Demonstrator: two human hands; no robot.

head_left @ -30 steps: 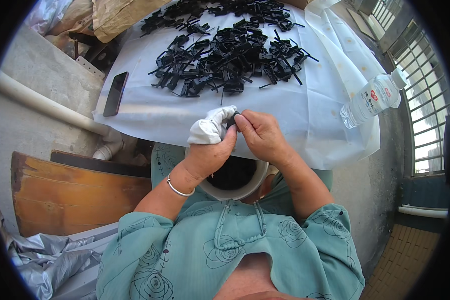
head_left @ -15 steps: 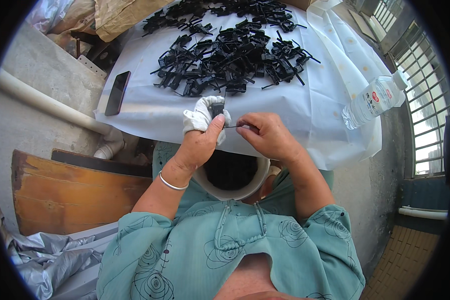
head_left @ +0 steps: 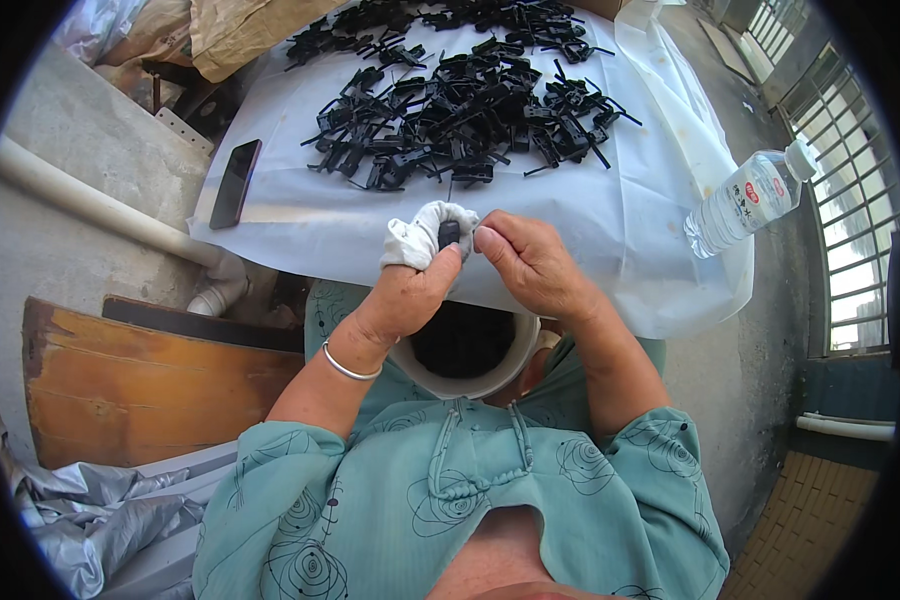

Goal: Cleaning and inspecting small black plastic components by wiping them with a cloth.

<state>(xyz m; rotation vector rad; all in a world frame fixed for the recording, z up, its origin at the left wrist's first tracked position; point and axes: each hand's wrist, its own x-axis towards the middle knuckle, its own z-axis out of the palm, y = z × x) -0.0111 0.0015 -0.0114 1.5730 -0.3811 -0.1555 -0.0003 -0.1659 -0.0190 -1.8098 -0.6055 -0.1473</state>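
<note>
Over the near edge of the white-covered table (head_left: pixel 315 235), my left hand (head_left: pixel 408 295) is closed on a small black plastic part (head_left: pixel 449 234). A white cloth glove (head_left: pixel 410 243) covers its fingers, while the thumb is bare and presses on the part. My right hand (head_left: pixel 535 262) is bare and pinched shut right beside the part's right side; whatever its fingertips hold is hidden. Beyond both hands lies a heap of similar black plastic parts (head_left: pixel 470 105) with thin arms sticking out. Below them, between my knees, stands a white bucket (head_left: pixel 518 362) with dark contents.
A dark phone (head_left: pixel 235 185) lies at the table's left. On the right, a clear water bottle (head_left: pixel 740 205) leans over on the cover. Left of the table are a white pipe (head_left: pixel 100 208) and a wooden board (head_left: pixel 160 390). A barred window (head_left: pixel 855 200) is at far right.
My left hand, with the black part, has shifted slightly right. My right fingertips have come up close to it; the thin dark strip seen between the hands earlier no longer shows.
</note>
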